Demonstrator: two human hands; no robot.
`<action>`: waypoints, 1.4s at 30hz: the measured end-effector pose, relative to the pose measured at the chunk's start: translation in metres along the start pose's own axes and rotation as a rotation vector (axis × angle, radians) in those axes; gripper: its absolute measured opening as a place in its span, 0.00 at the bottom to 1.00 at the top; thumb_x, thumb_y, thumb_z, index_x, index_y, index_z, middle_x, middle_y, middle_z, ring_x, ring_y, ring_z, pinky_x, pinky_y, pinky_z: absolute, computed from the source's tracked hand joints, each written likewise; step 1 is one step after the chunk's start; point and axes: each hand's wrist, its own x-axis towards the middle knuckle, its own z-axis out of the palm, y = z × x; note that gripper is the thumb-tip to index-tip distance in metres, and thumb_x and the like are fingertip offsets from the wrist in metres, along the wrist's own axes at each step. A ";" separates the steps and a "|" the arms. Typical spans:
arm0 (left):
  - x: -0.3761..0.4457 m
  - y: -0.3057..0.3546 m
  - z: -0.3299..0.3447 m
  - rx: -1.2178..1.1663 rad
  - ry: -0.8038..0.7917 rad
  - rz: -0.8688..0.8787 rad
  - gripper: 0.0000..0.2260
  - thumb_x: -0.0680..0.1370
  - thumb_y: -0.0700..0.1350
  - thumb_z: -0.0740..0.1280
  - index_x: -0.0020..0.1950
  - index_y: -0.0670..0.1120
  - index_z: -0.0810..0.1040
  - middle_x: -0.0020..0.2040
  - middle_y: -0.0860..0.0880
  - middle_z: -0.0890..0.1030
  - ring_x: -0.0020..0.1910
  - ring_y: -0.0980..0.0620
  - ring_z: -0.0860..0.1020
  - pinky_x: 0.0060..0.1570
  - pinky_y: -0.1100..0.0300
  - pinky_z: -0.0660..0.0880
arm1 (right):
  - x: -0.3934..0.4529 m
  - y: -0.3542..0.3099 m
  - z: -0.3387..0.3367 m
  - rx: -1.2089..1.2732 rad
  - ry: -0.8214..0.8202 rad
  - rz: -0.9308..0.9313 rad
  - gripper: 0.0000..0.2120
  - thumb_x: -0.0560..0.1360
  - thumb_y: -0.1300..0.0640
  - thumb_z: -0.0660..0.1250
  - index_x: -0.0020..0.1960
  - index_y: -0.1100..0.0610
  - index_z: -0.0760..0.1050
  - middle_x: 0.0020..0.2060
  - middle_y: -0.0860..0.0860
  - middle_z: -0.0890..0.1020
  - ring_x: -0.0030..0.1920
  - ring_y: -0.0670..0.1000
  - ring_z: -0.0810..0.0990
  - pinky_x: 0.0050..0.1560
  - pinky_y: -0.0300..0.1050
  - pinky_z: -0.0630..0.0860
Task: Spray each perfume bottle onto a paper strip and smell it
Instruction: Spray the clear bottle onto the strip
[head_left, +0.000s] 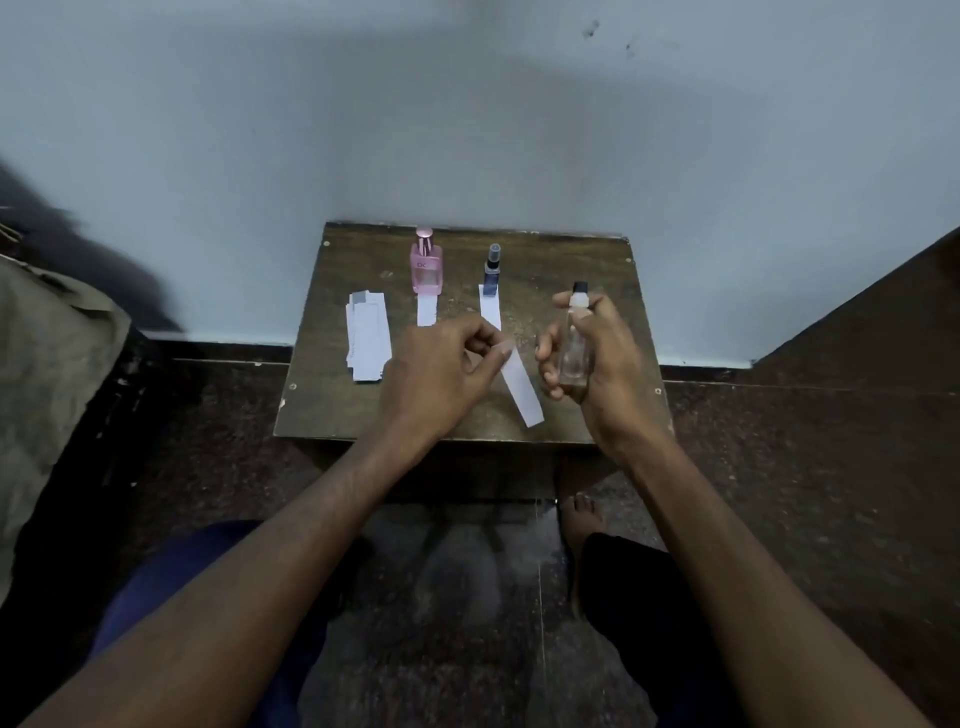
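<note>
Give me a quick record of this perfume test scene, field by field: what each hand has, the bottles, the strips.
left hand: pinches a paper strip by its upper end
right hand: grips clear bottle, one finger on its sprayer
pink bottle: upright on table, strip in front
blue bottle: upright, strip in front
spare strips: stacked at the table's left

Bare table (332, 415) front-left, bottles behind.
</note>
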 end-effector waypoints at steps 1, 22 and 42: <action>-0.006 0.000 -0.005 -0.021 0.014 -0.011 0.09 0.80 0.60 0.72 0.52 0.57 0.86 0.41 0.63 0.83 0.40 0.66 0.79 0.39 0.60 0.78 | -0.006 0.000 0.003 -0.050 0.008 -0.035 0.11 0.89 0.56 0.55 0.68 0.60 0.66 0.39 0.57 0.80 0.32 0.52 0.74 0.32 0.45 0.70; -0.147 0.025 -0.105 -0.078 0.157 -0.299 0.11 0.78 0.64 0.73 0.50 0.59 0.87 0.35 0.60 0.82 0.36 0.64 0.80 0.37 0.60 0.78 | -0.184 -0.011 0.059 -0.808 -0.033 -0.524 0.19 0.85 0.56 0.63 0.75 0.50 0.70 0.38 0.41 0.74 0.35 0.44 0.76 0.35 0.33 0.70; -0.137 0.006 -0.099 -0.135 0.210 -0.315 0.11 0.76 0.62 0.76 0.45 0.56 0.89 0.35 0.62 0.84 0.34 0.65 0.82 0.36 0.64 0.78 | -0.154 0.004 0.056 -0.886 -0.040 -0.578 0.14 0.85 0.59 0.65 0.70 0.56 0.75 0.36 0.39 0.72 0.34 0.41 0.73 0.38 0.29 0.67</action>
